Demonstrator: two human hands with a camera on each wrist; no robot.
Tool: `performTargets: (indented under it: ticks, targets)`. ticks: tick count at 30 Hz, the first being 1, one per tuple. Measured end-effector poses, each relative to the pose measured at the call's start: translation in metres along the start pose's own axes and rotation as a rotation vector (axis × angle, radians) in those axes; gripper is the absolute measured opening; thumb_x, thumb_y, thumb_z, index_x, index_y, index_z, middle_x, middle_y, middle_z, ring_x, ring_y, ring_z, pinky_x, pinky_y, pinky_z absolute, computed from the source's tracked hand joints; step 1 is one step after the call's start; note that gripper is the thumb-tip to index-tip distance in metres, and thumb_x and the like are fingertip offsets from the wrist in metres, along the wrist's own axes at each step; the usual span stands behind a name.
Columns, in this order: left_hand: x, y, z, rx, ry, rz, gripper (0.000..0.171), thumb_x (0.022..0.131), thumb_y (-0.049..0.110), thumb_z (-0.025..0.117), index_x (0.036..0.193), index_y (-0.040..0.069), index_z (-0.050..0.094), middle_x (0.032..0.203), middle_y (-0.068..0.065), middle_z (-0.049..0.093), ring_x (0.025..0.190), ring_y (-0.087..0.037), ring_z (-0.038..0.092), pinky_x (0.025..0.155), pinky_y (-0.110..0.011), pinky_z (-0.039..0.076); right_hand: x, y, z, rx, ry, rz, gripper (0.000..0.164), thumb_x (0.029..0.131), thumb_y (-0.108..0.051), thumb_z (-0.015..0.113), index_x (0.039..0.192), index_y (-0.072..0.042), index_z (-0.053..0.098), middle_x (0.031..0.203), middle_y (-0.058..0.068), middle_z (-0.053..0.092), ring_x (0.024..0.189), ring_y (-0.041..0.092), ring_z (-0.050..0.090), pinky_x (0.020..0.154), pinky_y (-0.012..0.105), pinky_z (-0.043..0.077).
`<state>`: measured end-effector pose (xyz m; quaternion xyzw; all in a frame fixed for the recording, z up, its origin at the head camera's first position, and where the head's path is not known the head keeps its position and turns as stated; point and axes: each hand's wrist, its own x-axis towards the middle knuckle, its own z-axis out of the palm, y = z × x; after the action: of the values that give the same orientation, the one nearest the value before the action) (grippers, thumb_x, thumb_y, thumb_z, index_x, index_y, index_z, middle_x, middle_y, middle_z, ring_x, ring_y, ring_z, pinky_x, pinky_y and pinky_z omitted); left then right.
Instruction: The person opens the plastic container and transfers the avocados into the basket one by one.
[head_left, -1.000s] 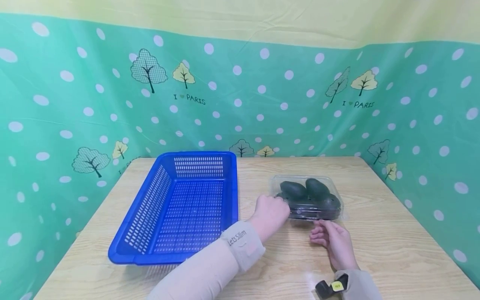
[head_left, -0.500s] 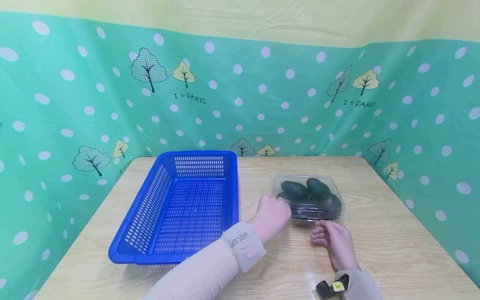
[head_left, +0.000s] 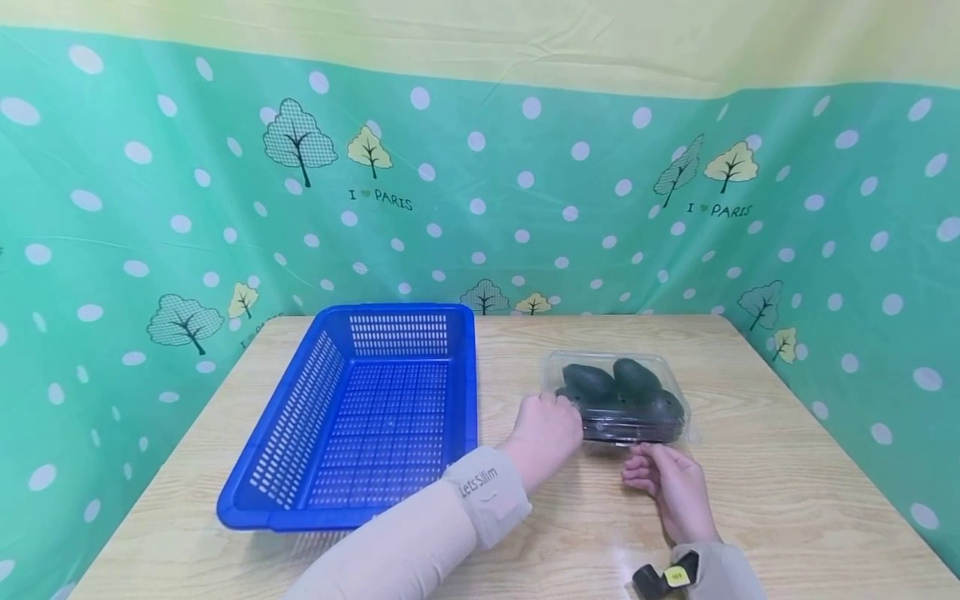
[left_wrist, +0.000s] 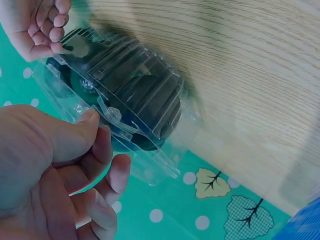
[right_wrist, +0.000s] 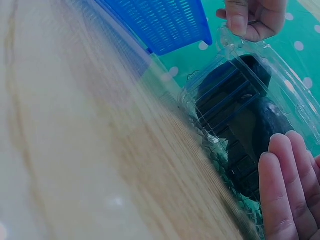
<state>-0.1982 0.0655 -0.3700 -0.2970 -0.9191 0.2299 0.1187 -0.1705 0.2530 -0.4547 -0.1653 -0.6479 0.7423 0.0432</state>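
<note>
A clear plastic clamshell box (head_left: 633,425) with several dark green avocados (head_left: 588,383) inside sits on the right half of the table, its lid down over them. My left hand (head_left: 543,433) pinches the box's left front edge between thumb and forefinger. The left wrist view shows that thumb (left_wrist: 82,132) at the clear rim, beside a plastic catch (left_wrist: 114,114). At the front edge, my right hand (head_left: 671,483) pinches the rim with thumb and forefinger, its other fingers loosely bent. From the right wrist view, those fingers (right_wrist: 282,190) overlap the box's near end.
A blue perforated basket (head_left: 240,492) stands on the wooden table (head_left: 585,533) to the left, under my left forearm. A green dotted curtain (head_left: 525,225) hangs behind and on both sides. A black strap with a yellow tag (head_left: 677,576) is on my right wrist.
</note>
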Motion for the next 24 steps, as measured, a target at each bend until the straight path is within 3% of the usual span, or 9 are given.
performTargets:
  ticks: [6,14,24]
  targets:
    - [0.0003,0.0006,0.0004,-0.019,-0.014,-0.011,0.017,0.099,0.030,0.054,0.102,0.024,0.071,0.084,0.009,0.062,0.072,-0.008,0.051,0.054,-0.025,0.041,-0.0011,0.0004,0.0000,0.000,-0.004,-0.012,0.031,0.098,-0.008,0.043,0.082,-0.009,0.069,0.067,-0.002,0.069,0.064,0.012,0.069,0.066,0.029,0.060]
    - [0.0011,-0.0022,0.0004,-0.056,0.012,-0.010,0.013,0.093,0.028,0.064,0.089,0.034,0.074,0.080,0.013,0.067,0.067,-0.007,0.053,0.052,-0.024,0.042,-0.0009,0.0031,0.0021,0.004,-0.015,-0.031,0.032,0.098,-0.007,0.042,0.081,-0.009,0.069,0.066,-0.001,0.069,0.063,0.012,0.069,0.064,0.029,0.060]
    - [0.0016,0.0020,-0.0024,0.012,0.021,0.035,0.012,0.094,0.030,0.065,0.094,0.037,0.074,0.085,0.015,0.068,0.070,-0.006,0.054,0.055,-0.021,0.042,-0.0005,0.0038,-0.0013,0.004,-0.040,-0.044,0.033,0.099,-0.007,0.043,0.079,-0.009,0.069,0.065,-0.002,0.069,0.062,0.012,0.069,0.064,0.029,0.060]
